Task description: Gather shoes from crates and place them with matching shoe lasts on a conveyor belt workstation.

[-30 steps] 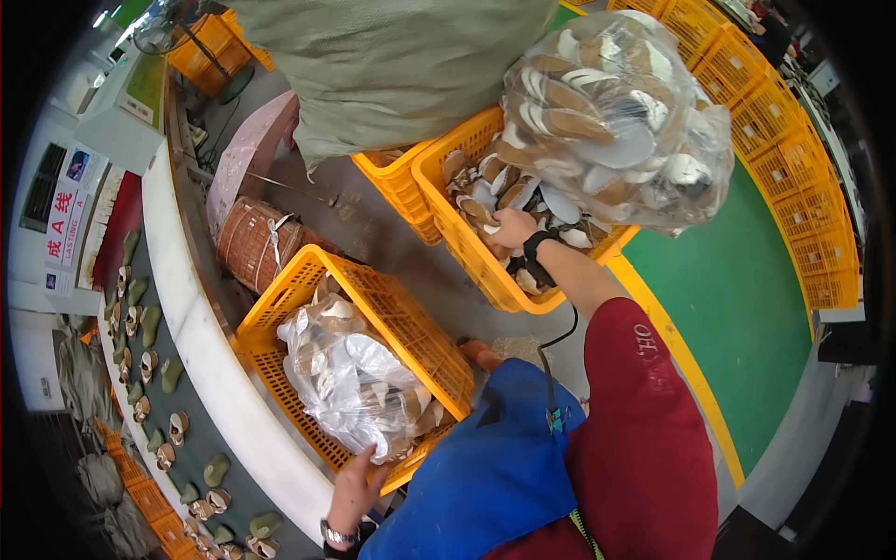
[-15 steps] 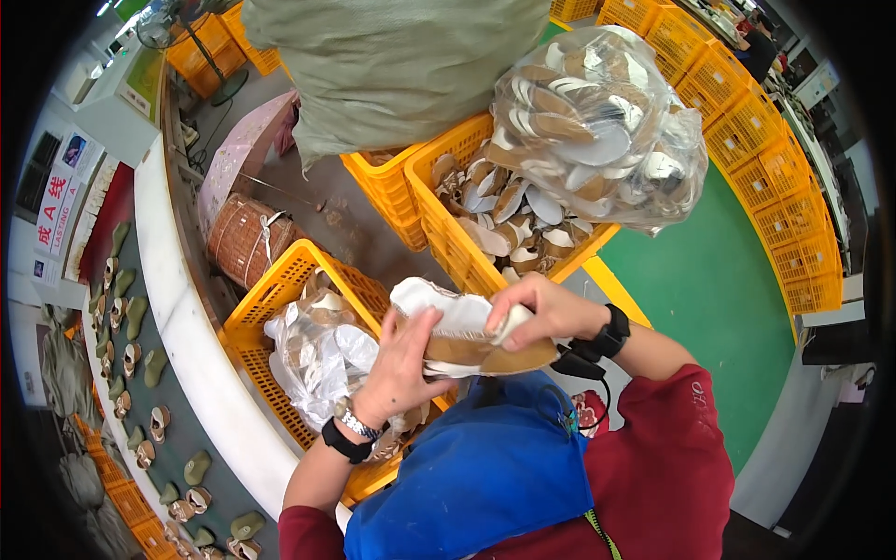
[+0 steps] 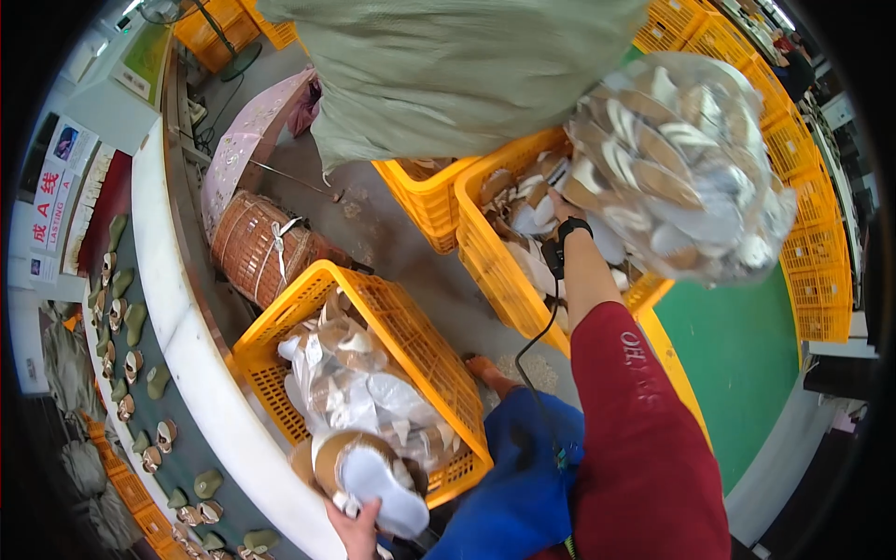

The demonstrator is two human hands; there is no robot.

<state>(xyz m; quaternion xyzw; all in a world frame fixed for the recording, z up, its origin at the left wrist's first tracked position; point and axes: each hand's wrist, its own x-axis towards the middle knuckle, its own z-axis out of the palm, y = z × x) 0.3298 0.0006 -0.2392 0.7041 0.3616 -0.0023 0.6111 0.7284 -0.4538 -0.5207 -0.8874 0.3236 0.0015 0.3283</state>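
Low at the front, my left hand [image 3: 357, 528] is closed on tan-and-white shoe uppers [image 3: 383, 487], their pale sole-shaped side showing. They hang over the near end of a yellow crate [image 3: 422, 350], which holds a clear plastic bag [image 3: 373, 397] of similar pieces. My right arm stretches far forward. At its end, my right hand [image 3: 563, 207] reaches into a second yellow crate [image 3: 485, 247] among loose tan and white shoe pieces [image 3: 532, 219]. Its fingers are hidden among them. A large clear bag [image 3: 677, 168] full of shoe parts rests over that crate's right side.
A bulky grey-green sack [image 3: 448, 75] lies on crates at the back. A wicker basket [image 3: 266, 247] and a pink umbrella [image 3: 247, 140] stand on the floor. On the left, past a white ledge [image 3: 187, 327], a conveyor belt [image 3: 173, 476] carries shoes. Yellow crates [image 3: 812, 252] line the right.
Both hands were together on the shoe uppers in front of me. My left hand has carried them down to the near crate; my right has let go and reached forward into the far crate.
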